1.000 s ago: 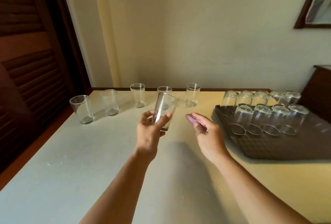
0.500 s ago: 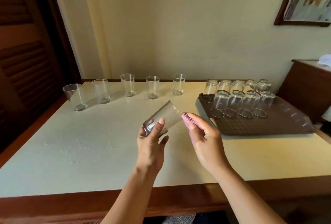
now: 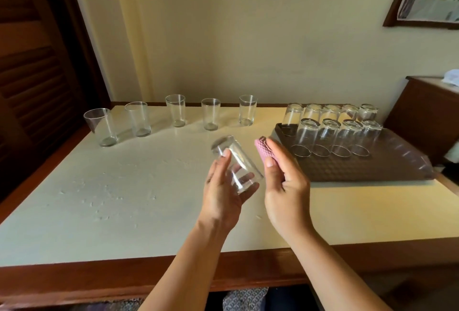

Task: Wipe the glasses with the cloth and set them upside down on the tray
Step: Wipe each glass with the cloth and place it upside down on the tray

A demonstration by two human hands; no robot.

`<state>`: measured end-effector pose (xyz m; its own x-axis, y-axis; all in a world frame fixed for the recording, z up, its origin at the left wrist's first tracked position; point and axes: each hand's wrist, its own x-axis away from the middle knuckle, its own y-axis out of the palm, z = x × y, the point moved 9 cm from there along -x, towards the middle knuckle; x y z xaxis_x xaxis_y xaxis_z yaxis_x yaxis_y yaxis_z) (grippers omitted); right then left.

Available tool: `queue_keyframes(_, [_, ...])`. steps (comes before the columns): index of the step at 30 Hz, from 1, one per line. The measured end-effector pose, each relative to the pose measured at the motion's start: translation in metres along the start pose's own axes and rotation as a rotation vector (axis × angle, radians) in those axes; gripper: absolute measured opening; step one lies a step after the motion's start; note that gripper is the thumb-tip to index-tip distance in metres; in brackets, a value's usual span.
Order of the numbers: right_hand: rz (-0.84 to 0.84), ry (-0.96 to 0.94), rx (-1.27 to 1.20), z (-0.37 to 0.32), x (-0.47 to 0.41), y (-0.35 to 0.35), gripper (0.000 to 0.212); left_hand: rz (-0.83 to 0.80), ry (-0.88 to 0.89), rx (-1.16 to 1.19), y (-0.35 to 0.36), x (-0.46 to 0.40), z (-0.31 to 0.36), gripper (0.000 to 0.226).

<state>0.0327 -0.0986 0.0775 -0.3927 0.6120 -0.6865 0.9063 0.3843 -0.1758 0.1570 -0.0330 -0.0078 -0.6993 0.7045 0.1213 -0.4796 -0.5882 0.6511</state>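
"Left hand (image 3: 224, 194) has its fingers curled round the glass (image 3: 236, 164), tilted above the middle of the table (image 3: 99, 198), base pointing away."

"And the right hand (image 3: 283, 186) pinches a folded pink cloth (image 3: 264, 153), waffle-textured, just beside the glass."

"Smooth, clear, tapered walls. I'd say it could slip sideways if the grip loosens while wiping."

"Or knock the upturned glasses (image 3: 330, 134) on the dark dimpled tray (image 3: 372, 169) at the right edge. Five upright glasses (image 3: 210, 114) wait along the far edge."
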Motion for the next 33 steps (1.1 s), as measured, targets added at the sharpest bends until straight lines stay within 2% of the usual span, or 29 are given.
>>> queue_keyframes(1, [-0.004, -0.016, 0.024, 0.000, -0.001, 0.004, 0.037, -0.049, 0.008, -0.057, 0.008, 0.004, -0.001, 0.054])
queue_keyframes(3, [-0.049, 0.022, 0.021, 0.006, -0.001, 0.012, 0.038, -0.103, 0.018, -0.134, 0.021, 0.008, -0.004, 0.043])
queue_keyframes(7, [-0.093, 0.077, 0.006, 0.017, 0.010, 0.013, 0.041, -0.112, -0.019, -0.218, 0.027, 0.004, -0.005, 0.030])
queue_keyframes(11, [-0.123, 0.025, -0.019, 0.018, 0.026, 0.009, 0.044, -0.135, 0.029, -0.263, 0.024, 0.000, -0.004, 0.042])
queue_keyframes(13, [-0.124, 0.054, -0.069, 0.024, 0.015, 0.005, 0.043, -0.191, 0.071, -0.271, 0.026, 0.002, -0.011, 0.065])
queue_keyframes(15, [-0.111, 0.113, -0.106, 0.027, -0.004, 0.000, 0.042, -0.238, 0.086, -0.282, 0.034, 0.009, -0.020, 0.075])
queue_keyframes(20, [-0.156, 0.070, -0.162, 0.013, 0.007, 0.009, 0.041, -0.106, 0.177, -0.341, 0.031, -0.005, -0.005, 0.060])
queue_keyframes(22, [-0.151, 0.064, -0.203, 0.016, 0.020, 0.009, 0.042, -0.161, 0.209, -0.399, 0.034, -0.010, 0.005, 0.056])
queue_keyframes(24, [-0.133, 0.078, -0.244, 0.022, 0.013, 0.006, 0.044, -0.199, 0.248, -0.442, 0.037, -0.004, 0.007, 0.059])
queue_keyframes(28, [-0.043, 0.065, -0.172, 0.016, -0.020, -0.003, 0.043, -0.150, 0.281, -0.407, 0.041, 0.004, 0.002, 0.072])
queue_keyframes(29, [-0.039, 0.053, -0.199, 0.011, -0.020, -0.001, 0.042, -0.146, 0.263, -0.372, 0.044, 0.004, 0.004, 0.068])
queue_keyframes(32, [-0.088, 0.035, -0.287, 0.006, 0.004, 0.008, 0.043, -0.202, 0.218, -0.293, 0.051, 0.002, 0.017, 0.035])
queue_keyframes(33, [-0.088, 0.021, -0.276, 0.005, 0.011, 0.007, 0.043, -0.218, 0.213, -0.283, 0.052, 0.003, 0.019, 0.033])
